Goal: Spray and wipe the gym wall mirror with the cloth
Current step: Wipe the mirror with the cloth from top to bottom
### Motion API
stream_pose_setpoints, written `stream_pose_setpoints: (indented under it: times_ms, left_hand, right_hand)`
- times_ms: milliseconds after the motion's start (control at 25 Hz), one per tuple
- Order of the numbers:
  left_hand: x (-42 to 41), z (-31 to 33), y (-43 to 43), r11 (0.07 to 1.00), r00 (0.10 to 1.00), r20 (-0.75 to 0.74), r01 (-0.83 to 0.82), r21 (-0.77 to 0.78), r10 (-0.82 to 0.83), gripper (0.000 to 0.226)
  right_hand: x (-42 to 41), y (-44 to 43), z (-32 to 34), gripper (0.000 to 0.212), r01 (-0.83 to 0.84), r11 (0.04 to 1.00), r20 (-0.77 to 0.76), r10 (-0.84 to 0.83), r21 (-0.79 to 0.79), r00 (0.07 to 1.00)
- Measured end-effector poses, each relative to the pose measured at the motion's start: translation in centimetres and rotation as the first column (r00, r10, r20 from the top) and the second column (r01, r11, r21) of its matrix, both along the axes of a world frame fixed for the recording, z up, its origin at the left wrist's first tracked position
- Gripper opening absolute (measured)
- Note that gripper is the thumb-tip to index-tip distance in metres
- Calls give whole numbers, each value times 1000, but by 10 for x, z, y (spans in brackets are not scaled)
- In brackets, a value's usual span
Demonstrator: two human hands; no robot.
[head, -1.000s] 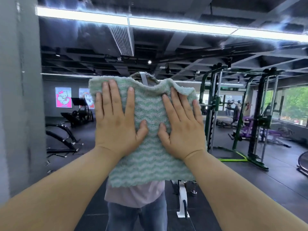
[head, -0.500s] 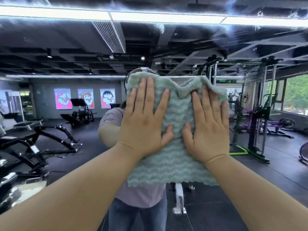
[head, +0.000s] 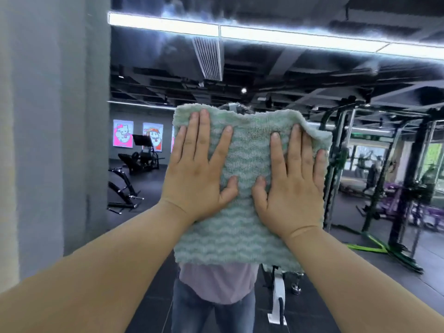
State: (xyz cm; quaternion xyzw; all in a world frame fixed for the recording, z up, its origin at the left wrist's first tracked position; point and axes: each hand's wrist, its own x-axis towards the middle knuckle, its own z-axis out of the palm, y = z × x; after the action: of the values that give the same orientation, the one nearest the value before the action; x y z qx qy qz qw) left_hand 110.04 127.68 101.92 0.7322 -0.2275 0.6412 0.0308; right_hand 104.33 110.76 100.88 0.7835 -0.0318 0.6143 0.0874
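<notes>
**Item 1. Left hand** (head: pixel 194 174). Flat, fingers straight and spread, palm pressing the left half of the cloth. It grips nothing.

**Item 2. Right hand** (head: pixel 290 186). Also flat and pressing, on the right half, with the thumbs nearly meeting. It grips nothing.

**Item 3. Cloth** (head: pixel 242 236). Green, wavy pile, spread against the mirror at about chest height, centre of view. Only palm pressure holds it.
- Risk: if either palm eases off, the cloth is likely to slide or drop, since no finger curls round it.
- Risk: the lower part hangs free below the palms and may fold under on a downward pass.
- Risk: the top right corner bulges off the glass and would skip that strip.
- Risk: the left hand's outer finger lies at the cloth's left edge. If it drifts off, bare skin would smear the glass.

**Item 4. Mirror** (head: pixel 264 75). Hazy streaks show high up, well above the cloth, and that area could be missed.

**Item 5. Wall** (head: pixel 48 140). Grey, bordering the mirror on the left. A stroke too far left would drag the cloth onto it and might bring dust back.

**Item 6. Spray bottle.** Not in view.
</notes>
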Motion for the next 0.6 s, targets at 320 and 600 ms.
stream_pose_setpoints:
  times_ms: [320, 600]
  left_hand:
    - [35, -4, 122, 992, 995, -96, -22, -121, 10, 86]
    - [30, 50, 112, 962, 990, -108, 60, -265, -91, 83]
  right_hand:
    - [41, 131, 14, 73, -26, 998, -18, 25, -62, 1000]
    - [37, 121, 81, 72, -17, 993, -55, 11, -116, 998]
